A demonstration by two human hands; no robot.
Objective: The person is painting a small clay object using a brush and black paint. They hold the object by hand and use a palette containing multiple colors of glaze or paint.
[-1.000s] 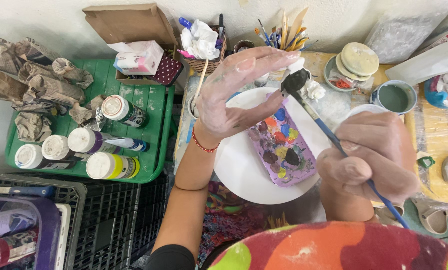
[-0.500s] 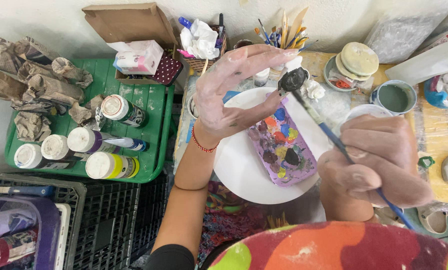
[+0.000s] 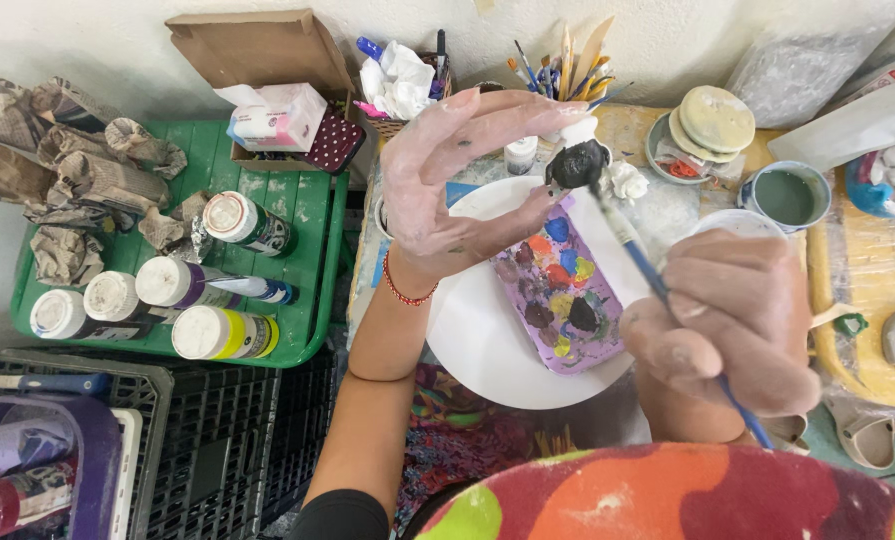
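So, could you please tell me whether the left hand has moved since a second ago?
Hardly: the left hand stays raised over the white plate, pinching the small dark piece; any shift against the plate is slight.

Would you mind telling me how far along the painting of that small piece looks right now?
Mostly done: the small rounded clay piece pinched in the left hand already looks dark almost all over. In hand: the right hand holds the blue-handled paintbrush, its tip at the piece. Left: I cannot see the far side, so any bare patches there. The purple palette holds many mixed colours.
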